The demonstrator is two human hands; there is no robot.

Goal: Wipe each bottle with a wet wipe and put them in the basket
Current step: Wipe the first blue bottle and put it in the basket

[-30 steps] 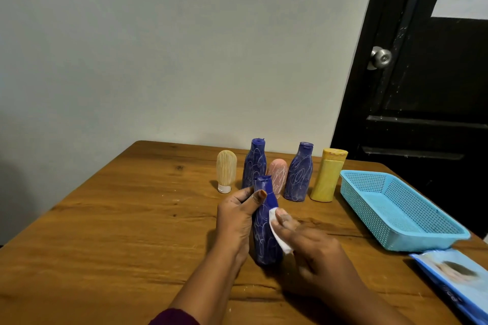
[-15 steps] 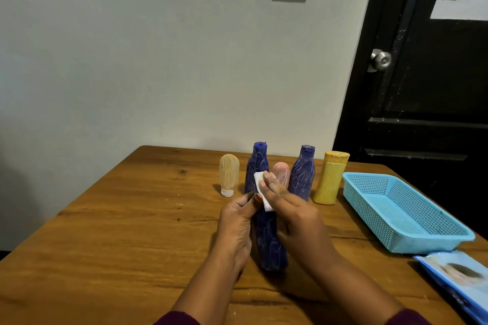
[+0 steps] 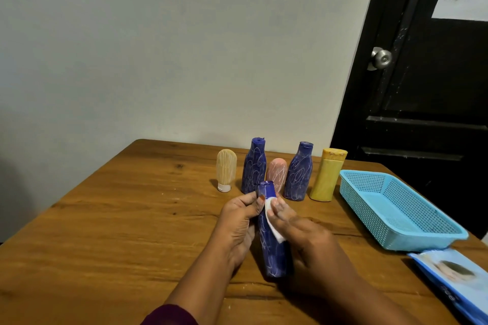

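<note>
My left hand (image 3: 239, 221) grips a dark blue scribbled bottle (image 3: 273, 253) that stands upright on the wooden table (image 3: 118, 219). My right hand (image 3: 309, 240) presses a white wet wipe (image 3: 272, 221) against the bottle's upper right side. Behind them stand a beige tube (image 3: 226, 169), a blue bottle (image 3: 254, 166), a pink tube (image 3: 276, 174), another blue bottle (image 3: 299, 171) and a yellow bottle (image 3: 328, 174). The light blue basket (image 3: 396, 208) lies at the right with nothing in it.
A pack of wet wipes (image 3: 454, 280) lies at the table's near right corner, just in front of the basket. A grey wall runs behind the table, and a black door (image 3: 422, 87) with a metal knob stands at the right.
My right hand has slid the wipe from the bottle's cap down onto its upper side. A second ago it was lower on the body. My left hand keeps its hold.
</note>
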